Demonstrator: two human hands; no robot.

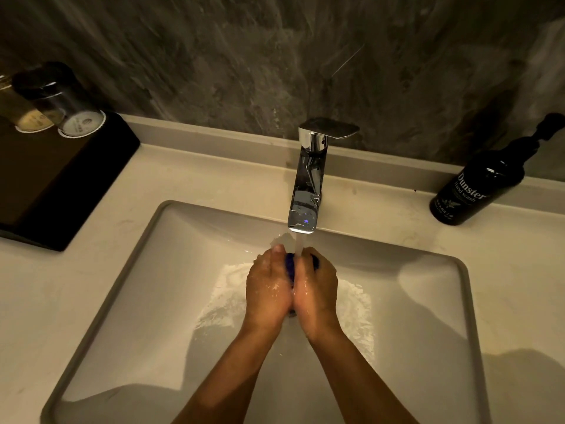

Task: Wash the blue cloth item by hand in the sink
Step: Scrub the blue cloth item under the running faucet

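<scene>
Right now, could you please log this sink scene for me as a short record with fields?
Setting: white rectangular sink set in a pale countertop
Faucet: chrome faucet, water running
Cloth: blue cloth item bunched between both hands under the stream, mostly hidden
Left hand: left hand grips the cloth, wet
Right hand: right hand grips the cloth, wet
Right of faucet: black hand wash bottle standing on the countertop
Left of sink: black tray with two upturned glasses

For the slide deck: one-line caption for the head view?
Both hands squeeze a blue cloth under the running faucet.
</scene>
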